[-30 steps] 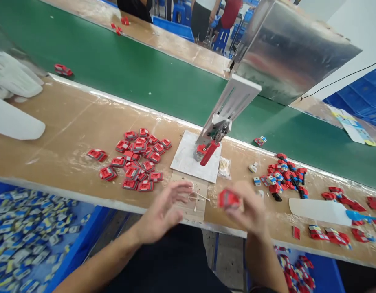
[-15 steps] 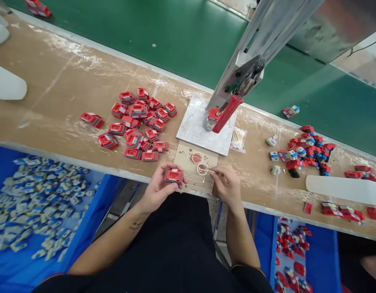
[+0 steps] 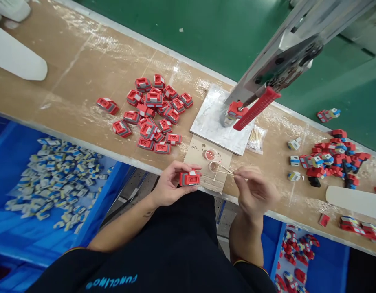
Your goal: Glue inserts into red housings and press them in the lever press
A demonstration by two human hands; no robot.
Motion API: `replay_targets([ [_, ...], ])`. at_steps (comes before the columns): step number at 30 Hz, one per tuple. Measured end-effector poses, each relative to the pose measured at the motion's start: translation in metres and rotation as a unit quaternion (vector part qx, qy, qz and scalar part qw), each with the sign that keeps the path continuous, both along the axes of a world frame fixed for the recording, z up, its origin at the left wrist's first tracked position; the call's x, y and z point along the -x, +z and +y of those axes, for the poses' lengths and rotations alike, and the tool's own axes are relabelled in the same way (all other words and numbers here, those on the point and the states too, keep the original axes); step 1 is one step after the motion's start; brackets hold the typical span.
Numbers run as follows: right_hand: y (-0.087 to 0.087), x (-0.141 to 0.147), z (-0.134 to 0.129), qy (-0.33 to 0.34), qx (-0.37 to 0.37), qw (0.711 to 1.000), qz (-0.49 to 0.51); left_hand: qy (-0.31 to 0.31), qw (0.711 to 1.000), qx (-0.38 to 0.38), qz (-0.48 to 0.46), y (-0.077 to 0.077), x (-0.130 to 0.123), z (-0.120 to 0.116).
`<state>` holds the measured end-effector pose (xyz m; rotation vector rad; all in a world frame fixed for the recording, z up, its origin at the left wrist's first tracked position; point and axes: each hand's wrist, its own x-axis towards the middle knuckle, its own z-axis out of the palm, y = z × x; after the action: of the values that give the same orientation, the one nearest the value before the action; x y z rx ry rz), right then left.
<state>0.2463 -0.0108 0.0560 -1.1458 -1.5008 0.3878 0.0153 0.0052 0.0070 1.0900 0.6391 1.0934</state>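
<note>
Red-and-grey plastic part pinched in left hand, thin stick pinched in right hand, both at near edge of wooden bench.
Left fingers curl shut round the part, thumb on top, holding it just off the bench edge beside a small cardboard pad; right fingertips closed on the stick, its far end reaching over a small round cup on the pad, a second cup with red inside just behind. Pile of same red parts to the far left on bench; press with red handle on grey plate behind the pad; mixed red, blue and white pieces to the right; blue bin of small pieces near left, below bench; green conveyor belt beyond.
</note>
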Motion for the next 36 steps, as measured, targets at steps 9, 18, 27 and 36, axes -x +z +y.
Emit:
replay_targets([
  [9,0.005,0.048,-0.012,0.062,0.077,0.981,0.166,-0.027,0.999,-0.022,-0.004,0.002,-0.008,-0.004],
  [18,0.006,0.047,-0.011,0.067,0.084,0.986,0.131,-0.016,0.999,-0.040,-0.015,0.005,-0.007,-0.003],
  [27,0.003,0.045,-0.014,0.027,0.073,0.984,0.159,-0.022,0.999,-0.034,-0.003,0.004,-0.005,-0.004],
  [36,-0.002,0.043,-0.019,0.017,-0.010,0.995,0.094,0.026,0.998,-0.060,0.007,0.006,-0.003,-0.002],
])
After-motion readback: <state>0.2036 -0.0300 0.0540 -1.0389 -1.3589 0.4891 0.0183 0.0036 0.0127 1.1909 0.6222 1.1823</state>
